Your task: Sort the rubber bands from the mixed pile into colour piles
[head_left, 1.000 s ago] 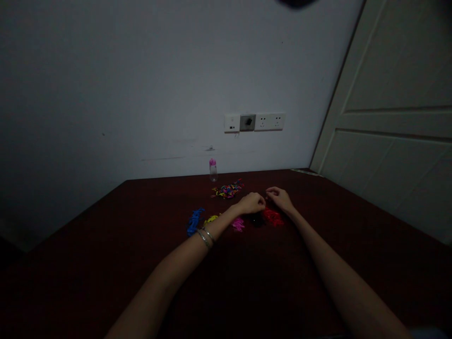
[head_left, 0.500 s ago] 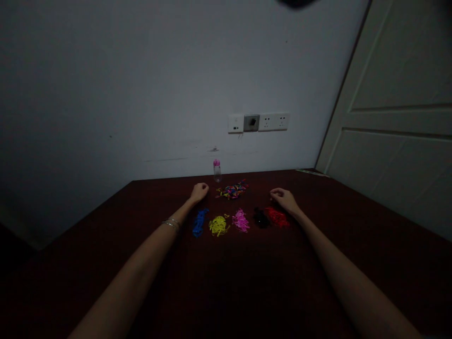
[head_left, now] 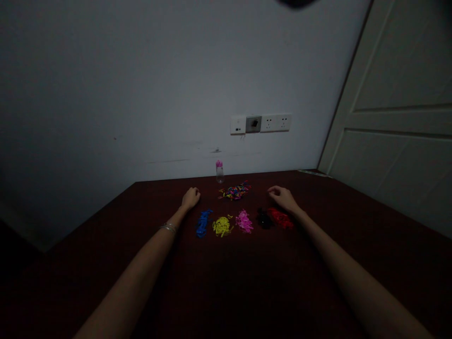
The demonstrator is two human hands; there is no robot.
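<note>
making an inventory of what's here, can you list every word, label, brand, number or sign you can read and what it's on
No readable text anywhere.
Pink-capped bottle: no lettering can be made out; small and dim.
Leftmost wall plate: tiny marks, too small to read.
Socket plate: holes show, no legible wording.
Mixed-colour pile: no legible lettering.

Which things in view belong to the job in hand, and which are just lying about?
Likely in use, around the left hand and right hand: mixed-colour pile, blue pile, yellow pile, pink pile, black pile, red pile.
Apparently aside: pink-topped bottle, wall sockets, bracelets.
</note>
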